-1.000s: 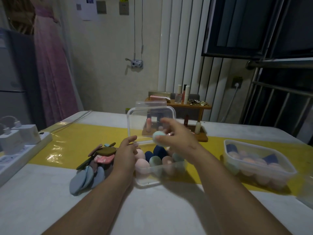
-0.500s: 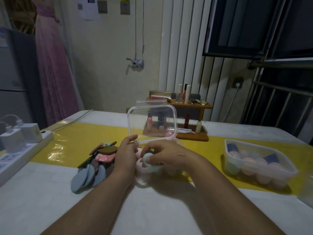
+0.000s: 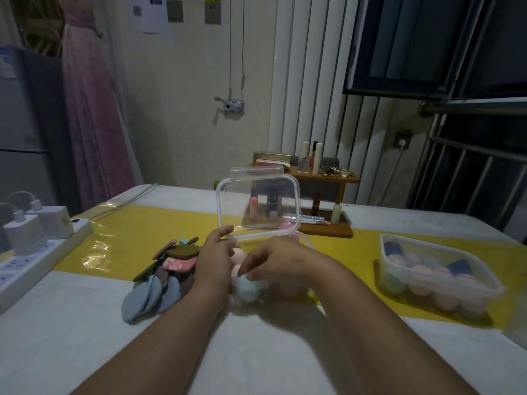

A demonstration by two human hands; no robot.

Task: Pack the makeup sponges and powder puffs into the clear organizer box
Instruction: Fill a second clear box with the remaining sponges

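Note:
A clear organizer box (image 3: 296,293) sits in front of me, its hinged lid (image 3: 258,205) standing upright. Pink sponges (image 3: 238,256) show inside it. My right hand (image 3: 278,260) reaches over the box and pinches a pale blue sponge (image 3: 247,289) down at its front left corner. My left hand (image 3: 215,260) holds the box's left side, thumb up by the lid's lower edge. A pile of flat powder puffs (image 3: 162,275), blue, brown and pink, lies on the table just left of my left hand.
A second clear tub (image 3: 439,276) filled with sponges stands at the right on the yellow runner. A wooden cosmetics rack (image 3: 310,212) stands behind the box. A white power strip (image 3: 37,252) with chargers lies at the left table edge.
My right hand has come down from in front of the lid with the blue sponge and lowered it into the front left of the box. My left hand has stayed at the box's side.

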